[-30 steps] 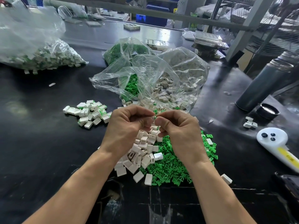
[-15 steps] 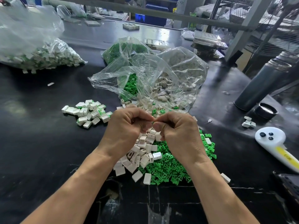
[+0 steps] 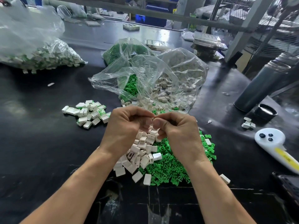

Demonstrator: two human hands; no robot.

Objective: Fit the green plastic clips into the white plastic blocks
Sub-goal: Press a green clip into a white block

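Loose white blocks heaped on the black table, touching a spread of green clips just to the right of them. Directly above that heap, left hand and right hand brought together, fingertips meeting, fingers of both curled tight inward; whatever sits between them hidden by the knuckles, so cannot tell what is pinched, if anything. Left of the heap, set apart, a small pile of fitted blocks with green showing at their edges. Behind the heap, an open clear bag spilling more white blocks and clips toward the hands, its crumpled mouth lying just beyond the fingertips. Further behind, a second bag of green clips. Far left of the heap, a large bag of finished pieces. Right of the heap, well apart: a dark flask, its cap beside it, a few stray white pieces, and a white handheld controller with dark buttons.
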